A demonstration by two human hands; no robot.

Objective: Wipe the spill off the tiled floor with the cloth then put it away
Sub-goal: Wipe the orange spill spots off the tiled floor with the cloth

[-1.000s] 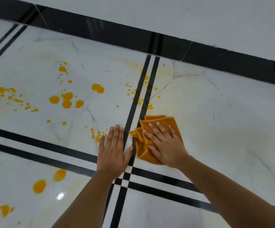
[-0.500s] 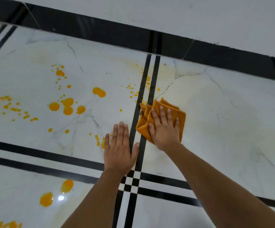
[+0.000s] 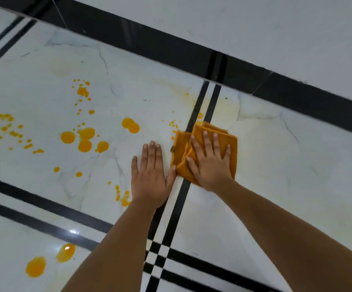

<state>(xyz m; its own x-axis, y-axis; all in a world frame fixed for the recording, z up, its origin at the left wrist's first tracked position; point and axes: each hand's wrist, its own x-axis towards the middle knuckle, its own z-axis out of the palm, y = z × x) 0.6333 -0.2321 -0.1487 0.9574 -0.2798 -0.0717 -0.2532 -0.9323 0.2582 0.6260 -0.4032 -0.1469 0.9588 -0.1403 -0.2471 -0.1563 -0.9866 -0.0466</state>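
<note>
A folded orange cloth (image 3: 232, 144) lies on the white marble floor tiles (image 3: 286, 169), across the pair of black stripes. My right hand (image 3: 211, 161) presses flat on it with fingers spread. My left hand (image 3: 151, 175) rests flat on the floor just left of the cloth, its thumb touching the cloth's edge. Orange-yellow spill (image 3: 84, 138) lies in drops and blobs over the tile to the left, with small specks (image 3: 173, 124) close to the cloth's far left corner. Two larger blobs (image 3: 36, 266) sit on the near left tile.
A wide black skirting band (image 3: 171, 51) runs along the wall at the far side. Black double stripes (image 3: 44, 207) cross the floor and meet in a checkered joint (image 3: 156, 256) between my forearms. Faint yellow smears mark the tile beyond the cloth.
My right hand has pushed the cloth away from me along the black stripes, toward the small specks. My left hand stayed flat on the floor beside it and crept forward.
</note>
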